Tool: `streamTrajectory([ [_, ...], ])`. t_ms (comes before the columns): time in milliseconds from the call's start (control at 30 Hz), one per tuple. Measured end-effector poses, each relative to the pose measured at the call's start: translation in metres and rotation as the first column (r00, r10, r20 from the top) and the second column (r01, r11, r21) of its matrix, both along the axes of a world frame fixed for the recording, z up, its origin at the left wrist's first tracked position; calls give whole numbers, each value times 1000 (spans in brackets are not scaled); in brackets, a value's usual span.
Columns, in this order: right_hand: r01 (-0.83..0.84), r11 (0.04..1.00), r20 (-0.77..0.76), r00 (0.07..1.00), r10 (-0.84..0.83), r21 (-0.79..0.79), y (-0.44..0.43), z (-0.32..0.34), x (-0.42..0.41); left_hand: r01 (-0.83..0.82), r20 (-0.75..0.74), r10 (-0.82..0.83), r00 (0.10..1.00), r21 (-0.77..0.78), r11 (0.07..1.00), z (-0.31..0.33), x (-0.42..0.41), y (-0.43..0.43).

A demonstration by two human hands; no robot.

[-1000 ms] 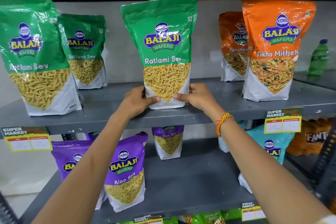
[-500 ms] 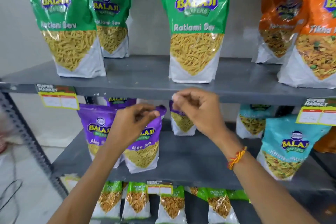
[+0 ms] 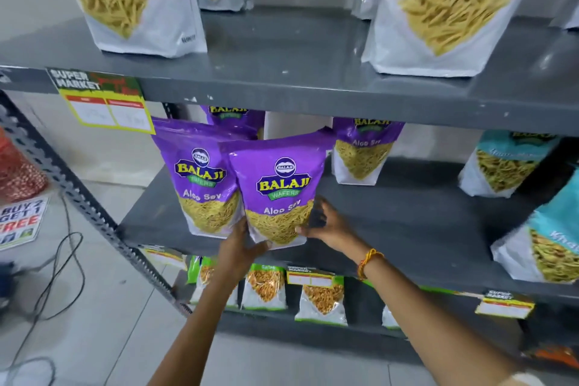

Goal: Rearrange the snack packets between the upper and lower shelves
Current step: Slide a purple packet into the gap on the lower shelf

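A purple Aloo Sev packet stands at the front of the lower shelf. My left hand grips its bottom left corner and my right hand holds its right edge. A second purple packet stands just left of it, touching. Two more purple packets stand further back, one to the right and one mostly hidden behind. On the upper shelf stand Ratlami Sev packets, one at the left and one at the right, their tops cut off.
Teal packets stand on the lower shelf's right side. Small green packets line the shelf below. A yellow price tag hangs from the upper shelf's edge. A slanted metal upright, cables and a floor sign are at the left.
My hands have dropped from in front of the upper shelf's edge to the lower shelf and taken hold of the front purple packet. The view has tilted down.
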State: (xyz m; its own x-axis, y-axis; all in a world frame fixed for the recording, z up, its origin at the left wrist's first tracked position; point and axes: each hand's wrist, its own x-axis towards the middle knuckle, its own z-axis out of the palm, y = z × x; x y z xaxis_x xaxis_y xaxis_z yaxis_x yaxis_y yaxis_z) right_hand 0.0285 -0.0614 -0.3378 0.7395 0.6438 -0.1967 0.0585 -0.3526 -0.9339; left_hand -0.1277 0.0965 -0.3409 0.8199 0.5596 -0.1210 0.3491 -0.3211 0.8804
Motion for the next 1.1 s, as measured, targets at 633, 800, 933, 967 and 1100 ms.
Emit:
streamTrajectory([
  [633,325,910,-11,943,-333,256,-129,5,42,208,3,-210,978,114,971,23,106,-109],
  [800,321,915,15,942,-335,243,-140,-1,42,220,24,-222,975,64,973,16,110,-119],
  [933,269,945,14,961,-276,187,-144,1,49,247,-5,-247,969,46,968,22,111,-118],
  [967,262,947,4,964,-267,183,-145,1,51,254,-8,-254,967,49,966,25,111,-118],
  [1100,266,958,28,962,-271,109,-145,-4,50,265,-24,-264,964,15,964,31,113,-120],
])
